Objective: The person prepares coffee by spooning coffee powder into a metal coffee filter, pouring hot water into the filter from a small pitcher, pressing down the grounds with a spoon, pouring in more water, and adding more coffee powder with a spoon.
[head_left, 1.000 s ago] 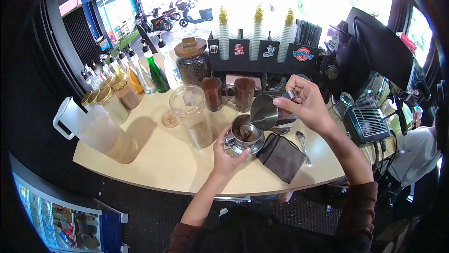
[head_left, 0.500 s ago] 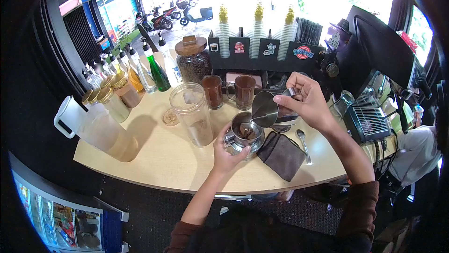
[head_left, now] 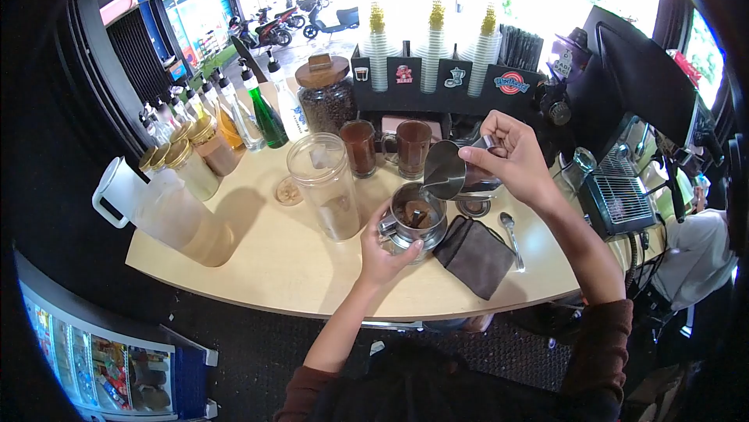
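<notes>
My right hand (head_left: 515, 161) grips a steel milk pitcher (head_left: 446, 172) by its handle, tilted with its spout low over a metal coffee dripper (head_left: 420, 233). Dark brown wet coffee (head_left: 416, 213) shows inside the dripper. Fingers of my left hand (head_left: 386, 260) wrap round the dripper's side from the left, the thumb along its front. What stands beneath the dripper is mostly hidden. A folded dark cloth (head_left: 477, 257) lies right of it, with a spoon (head_left: 512, 240) alongside. Close to my left hand stands a tall clear plastic jar (head_left: 324, 188).
Two glass mugs of brown drink (head_left: 413, 149) stand behind the dripper. A jar of coffee beans (head_left: 324, 102), syrup bottles (head_left: 264, 114) and a cup holder (head_left: 402, 79) line the back. A white pitcher (head_left: 175, 215) is at left, a machine (head_left: 616, 196) at right.
The pitcher's spout is slightly less tipped, and the thin stream seen earlier is no longer distinct. My left hand keeps its hold on the dripper. The whole view has shifted slightly.
</notes>
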Motion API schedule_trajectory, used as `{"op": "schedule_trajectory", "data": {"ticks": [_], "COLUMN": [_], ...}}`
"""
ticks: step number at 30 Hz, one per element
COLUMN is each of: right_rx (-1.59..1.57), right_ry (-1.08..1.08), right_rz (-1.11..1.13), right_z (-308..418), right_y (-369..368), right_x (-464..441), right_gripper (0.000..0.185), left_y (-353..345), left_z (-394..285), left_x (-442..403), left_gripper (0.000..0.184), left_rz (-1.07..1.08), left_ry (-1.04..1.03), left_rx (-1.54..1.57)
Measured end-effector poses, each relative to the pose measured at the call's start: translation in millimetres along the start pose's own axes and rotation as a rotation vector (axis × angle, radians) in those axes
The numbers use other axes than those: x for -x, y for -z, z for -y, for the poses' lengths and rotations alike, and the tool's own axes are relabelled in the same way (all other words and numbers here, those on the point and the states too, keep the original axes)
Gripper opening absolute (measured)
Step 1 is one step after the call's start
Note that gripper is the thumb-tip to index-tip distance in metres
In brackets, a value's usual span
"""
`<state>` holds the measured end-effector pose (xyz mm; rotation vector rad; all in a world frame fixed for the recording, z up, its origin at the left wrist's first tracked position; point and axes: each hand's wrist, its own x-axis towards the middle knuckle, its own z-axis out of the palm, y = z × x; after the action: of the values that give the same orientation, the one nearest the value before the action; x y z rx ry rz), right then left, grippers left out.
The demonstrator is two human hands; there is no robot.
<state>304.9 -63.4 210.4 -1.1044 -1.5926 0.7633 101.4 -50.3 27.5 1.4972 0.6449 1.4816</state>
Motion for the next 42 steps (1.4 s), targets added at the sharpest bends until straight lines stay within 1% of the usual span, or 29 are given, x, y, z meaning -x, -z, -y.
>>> {"op": "schedule_trajectory", "data": {"ticks": [3, 7, 16, 19, 22, 28, 34, 37, 39, 42], "right_rx": [0.051, 0.023, 0.078, 0.05, 0.019, 0.061, 0.108, 0.081, 0.002, 0.006], "right_ry": [0.018, 0.016, 0.059, 0.061, 0.063, 0.056, 0.108, 0.091, 0.081, 0.056], "right_rz": [0.013, 0.007, -0.004, -0.005, -0.028, -0.057, -0.046, -0.046, -0.043, -0.052], "right_z": [-1, 3, 2, 2, 2, 9, 4, 7, 7, 10], "right_y": [1, -3, -4, -4, -4, -2, 0, -3, -5, -5], "right_x": [-3, -4, -6, -6, -6, -5, -9, -7, -5, 1], "right_gripper": [0.029, 0.029, 0.029, 0.029, 0.029, 0.029, 0.03, 0.03, 0.03, 0.029], "left_y": [0, 1, 1, 0, 0, -1, -1, -1, -1, -1], "left_z": [0, 3, -1, -2, -3, -1, -2, -1, -1, -2], "left_x": [0, 0, 0, 0, 1, 1, 1, 0, 1, 0], "left_gripper": [0.079, 0.08, 0.079, 0.078, 0.078, 0.079, 0.078, 0.078, 0.078, 0.078], "left_rz": [0.006, 0.003, 0.01, 0.003, 0.003, -0.02, -0.02, -0.015, -0.013, -0.011], "left_ry": [0.011, -0.017, -0.012, -0.02, 0.016, -0.018, -0.015, -0.019, -0.018, -0.017], "left_rx": [-0.002, -0.024, -0.038, -0.021, -0.003, -0.038, -0.05, -0.046, -0.024, -0.01]}}
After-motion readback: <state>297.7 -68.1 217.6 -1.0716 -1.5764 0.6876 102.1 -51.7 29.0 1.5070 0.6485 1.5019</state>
